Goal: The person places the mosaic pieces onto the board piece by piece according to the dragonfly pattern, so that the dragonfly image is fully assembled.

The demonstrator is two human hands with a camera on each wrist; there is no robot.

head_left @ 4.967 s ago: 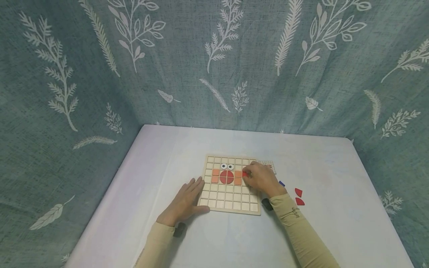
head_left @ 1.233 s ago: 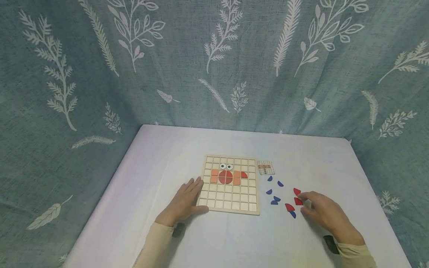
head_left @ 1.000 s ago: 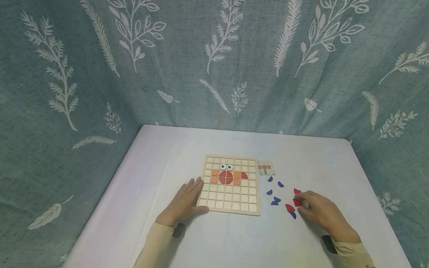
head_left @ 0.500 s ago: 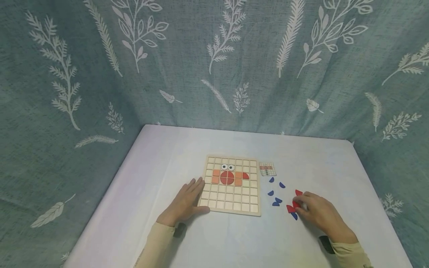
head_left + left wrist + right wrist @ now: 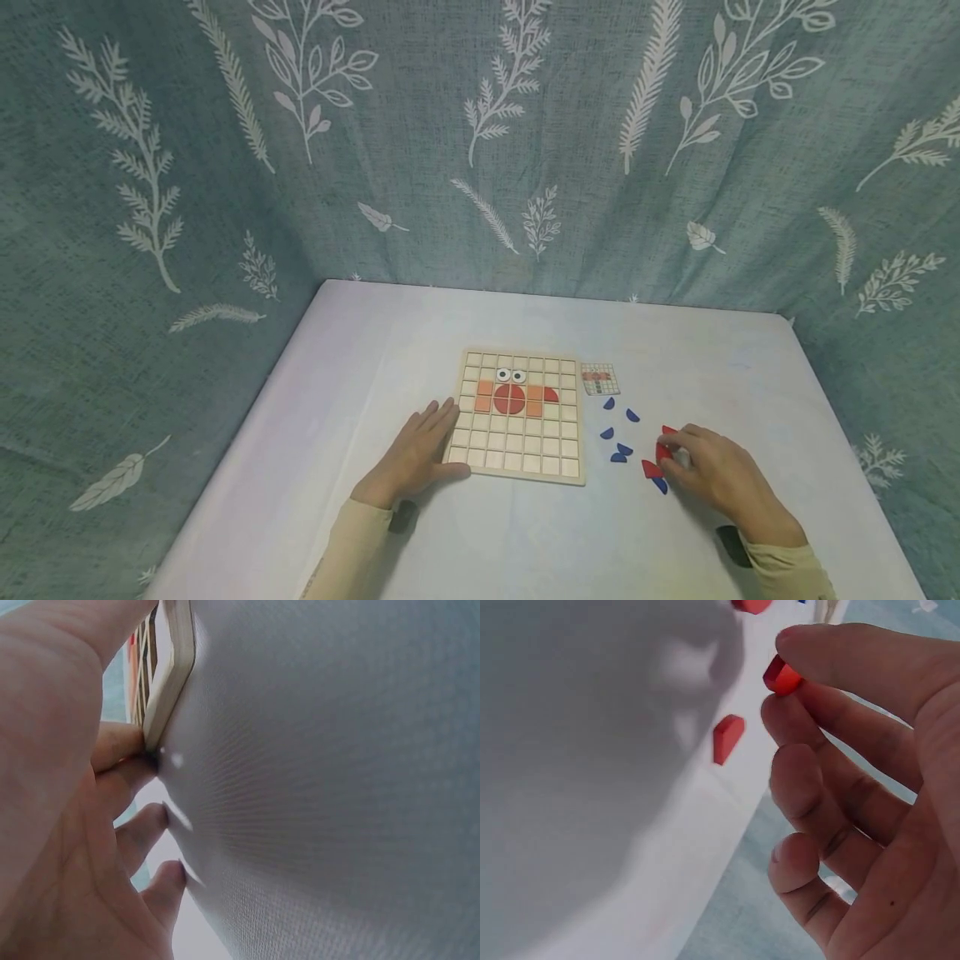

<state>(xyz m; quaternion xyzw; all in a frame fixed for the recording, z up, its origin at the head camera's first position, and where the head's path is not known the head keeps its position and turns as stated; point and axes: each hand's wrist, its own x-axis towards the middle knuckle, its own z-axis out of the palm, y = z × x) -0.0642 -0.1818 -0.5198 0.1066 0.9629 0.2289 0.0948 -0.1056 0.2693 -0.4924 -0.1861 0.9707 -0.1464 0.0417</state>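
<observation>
Right hand [image 5: 720,475] with red piece [image 5: 784,677], blue pieces [image 5: 632,415] nearby

Even light brightens your bench [image 5: 337,400] while grey shadow dims its surface in both soft-focus wrist views.

By the head camera, the white table [image 5: 510,533] is looked down on and forward from fairly far off, with the leaf-printed curtain [image 5: 427,108] taken in beyond. By the left wrist camera, the palm side of the left hand [image 5: 75,832] is seen very near, the table tipped steeply. By the right wrist camera, the right hand [image 5: 904,859] is framed similarly close, the table slanted. The wooden grid board [image 5: 513,442] is shared by head and left wrist views, red quarter-circle pieces [image 5: 728,738] by head and right wrist.
</observation>
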